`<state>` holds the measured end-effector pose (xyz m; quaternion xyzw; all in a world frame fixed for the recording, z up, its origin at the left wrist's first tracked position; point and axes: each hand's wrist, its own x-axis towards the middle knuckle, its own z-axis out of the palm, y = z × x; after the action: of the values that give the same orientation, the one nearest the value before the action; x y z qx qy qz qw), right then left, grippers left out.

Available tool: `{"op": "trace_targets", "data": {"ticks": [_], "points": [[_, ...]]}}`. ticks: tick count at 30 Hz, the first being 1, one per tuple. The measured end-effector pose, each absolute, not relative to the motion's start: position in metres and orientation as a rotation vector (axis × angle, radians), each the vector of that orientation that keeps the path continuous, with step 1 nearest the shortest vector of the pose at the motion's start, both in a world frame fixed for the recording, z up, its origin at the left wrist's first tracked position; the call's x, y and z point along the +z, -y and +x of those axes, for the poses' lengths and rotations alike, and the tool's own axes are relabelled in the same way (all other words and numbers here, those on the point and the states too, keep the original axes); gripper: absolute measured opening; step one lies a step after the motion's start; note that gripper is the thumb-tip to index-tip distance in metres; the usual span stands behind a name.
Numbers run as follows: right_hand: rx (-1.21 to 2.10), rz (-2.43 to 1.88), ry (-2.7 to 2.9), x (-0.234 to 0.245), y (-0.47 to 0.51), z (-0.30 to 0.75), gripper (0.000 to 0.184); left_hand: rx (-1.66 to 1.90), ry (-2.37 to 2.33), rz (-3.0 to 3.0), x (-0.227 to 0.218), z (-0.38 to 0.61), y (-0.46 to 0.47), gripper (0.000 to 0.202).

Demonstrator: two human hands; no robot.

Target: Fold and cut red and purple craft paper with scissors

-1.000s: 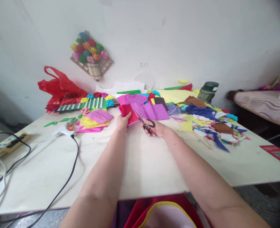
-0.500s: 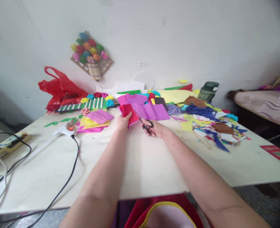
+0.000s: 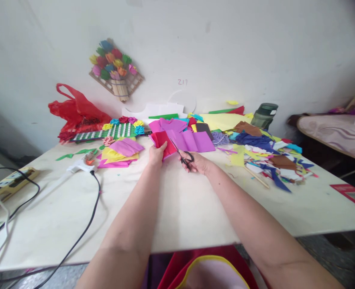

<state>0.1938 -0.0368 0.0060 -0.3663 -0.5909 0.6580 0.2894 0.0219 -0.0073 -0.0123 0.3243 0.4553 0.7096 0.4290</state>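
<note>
My left hand (image 3: 156, 155) is closed on the near edge of a folded red sheet (image 3: 161, 140), holding it up over the white table (image 3: 180, 208). My right hand (image 3: 198, 162) grips black-handled scissors (image 3: 182, 154); their blades point up and left into the red sheet's right edge. Purple sheets (image 3: 192, 141) lie just behind both hands.
A glue gun (image 3: 80, 163) with a black cord lies at the left, near a power strip (image 3: 7, 184). A red plastic bag (image 3: 76, 114), a green-and-white flower mat (image 3: 111, 131), pink and yellow sheets (image 3: 120, 152), a dark green jar (image 3: 263, 115) and several coloured scraps (image 3: 268, 156) crowd the back and right.
My right hand with the scissors has crept slightly up and left toward the red sheet. My left hand and the sheet have stayed put.
</note>
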Motion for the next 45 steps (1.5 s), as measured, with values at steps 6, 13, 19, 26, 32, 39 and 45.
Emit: {"op": "trace_targets", "data": {"ticks": [6,13,19,26,32,39,45], "points": [[1.765,-0.977,1.552,0.006,0.038,0.192,0.047,1.775,-1.112,0.803,-0.014,0.021,0.006,0.03],[1.764,-0.97,1.544,0.005,0.037,0.191,0.047,1.782,-1.135,0.812,-0.014,0.021,0.005,0.031],[1.758,-0.959,1.531,0.004,0.037,0.19,0.047,1.769,-1.144,0.806,-0.015,0.02,0.004,0.035],[1.722,-0.948,1.551,0.001,0.036,0.189,0.044,1.79,-1.125,0.793,-0.016,0.02,0.003,0.033],[1.711,-0.956,1.556,-0.002,0.034,0.189,0.043,1.79,-1.108,0.785,-0.016,0.018,0.004,0.033],[1.753,-0.95,1.543,0.003,0.036,0.191,0.046,1.766,-1.125,0.789,-0.016,0.017,0.004,0.037],[1.836,-0.955,1.549,0.001,0.026,0.192,0.05,1.772,-1.129,0.776,-0.013,0.019,0.006,0.036]]}}
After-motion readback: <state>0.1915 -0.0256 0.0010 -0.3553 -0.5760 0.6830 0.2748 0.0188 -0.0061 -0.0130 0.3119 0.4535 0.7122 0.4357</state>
